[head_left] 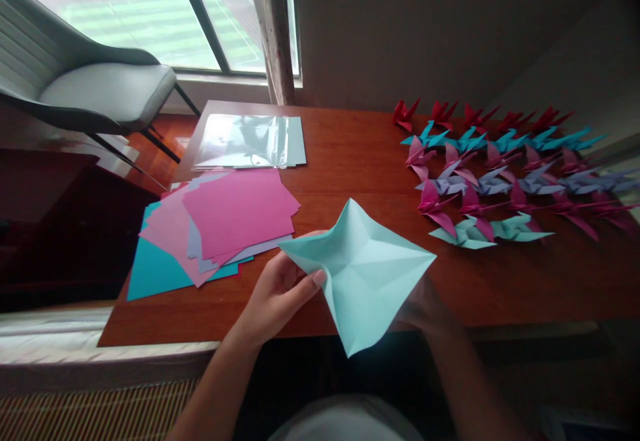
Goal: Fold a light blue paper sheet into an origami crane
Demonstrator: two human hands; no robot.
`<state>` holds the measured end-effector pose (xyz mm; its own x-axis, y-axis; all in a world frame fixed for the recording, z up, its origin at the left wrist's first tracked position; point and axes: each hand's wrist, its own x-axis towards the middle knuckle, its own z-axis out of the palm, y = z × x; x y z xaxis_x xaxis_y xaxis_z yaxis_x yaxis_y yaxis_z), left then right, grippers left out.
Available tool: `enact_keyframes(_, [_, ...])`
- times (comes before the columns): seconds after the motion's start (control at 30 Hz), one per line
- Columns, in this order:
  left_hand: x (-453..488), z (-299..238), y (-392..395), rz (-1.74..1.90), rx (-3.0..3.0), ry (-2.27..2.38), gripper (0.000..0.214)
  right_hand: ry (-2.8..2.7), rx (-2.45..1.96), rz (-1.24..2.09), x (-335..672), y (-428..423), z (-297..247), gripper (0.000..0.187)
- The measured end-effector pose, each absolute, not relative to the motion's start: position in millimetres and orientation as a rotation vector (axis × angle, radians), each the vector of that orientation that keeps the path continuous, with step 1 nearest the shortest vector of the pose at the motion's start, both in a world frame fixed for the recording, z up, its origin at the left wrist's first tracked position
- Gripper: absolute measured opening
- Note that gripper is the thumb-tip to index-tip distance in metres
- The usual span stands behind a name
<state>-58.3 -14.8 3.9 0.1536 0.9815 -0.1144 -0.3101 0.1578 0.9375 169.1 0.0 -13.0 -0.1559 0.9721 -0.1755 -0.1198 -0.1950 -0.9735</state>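
The left hand (287, 289) pinches the creased green sheet (360, 264), thumb on top, over the near edge of the surface (345, 161); the right hand (417, 306) is partly hidden beneath, its grip impossible to tell. Papers (240, 214) lie left, cranes (495, 182) right.

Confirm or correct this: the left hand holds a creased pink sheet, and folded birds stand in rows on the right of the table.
Wrong colour: the creased sheet in the left hand is pale green, as the head view shows. The rest stands.
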Motion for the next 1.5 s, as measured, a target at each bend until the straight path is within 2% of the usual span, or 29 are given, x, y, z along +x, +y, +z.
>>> enact_keyframes(0.23, [-57, 4, -14, 1.155, 0.965, 1.016, 0.054, -1.218, -0.943, 1.811, 169, 3, -8, 0.069])
enact_keyframes(0.4, [-56, 2, -14, 1.128, 0.995, 1.005, 0.056, -1.222, -1.007, 1.713, 170, 2, -12, 0.087])
enact_keyframes(0.47, [-56, 1, -15, 1.110, 1.024, 0.998, 0.053, -1.225, -1.030, 1.689, 170, 2, -13, 0.089])
enact_keyframes(0.73, [-56, 2, -15, 1.113, 1.097, 0.978, 0.046, -1.308, -1.080, 1.615, 167, 7, -8, 0.075])
enact_keyframes(1.17, [-58, -1, -16, 1.061, 1.104, 0.963, 0.055, -1.107, -1.140, 1.587, 160, 4, -2, 0.062])
enact_keyframes(1.5, [-58, 4, -12, 1.077, 0.953, 0.939, 0.054, -1.210, -1.155, 1.564, 164, 7, -2, 0.063])
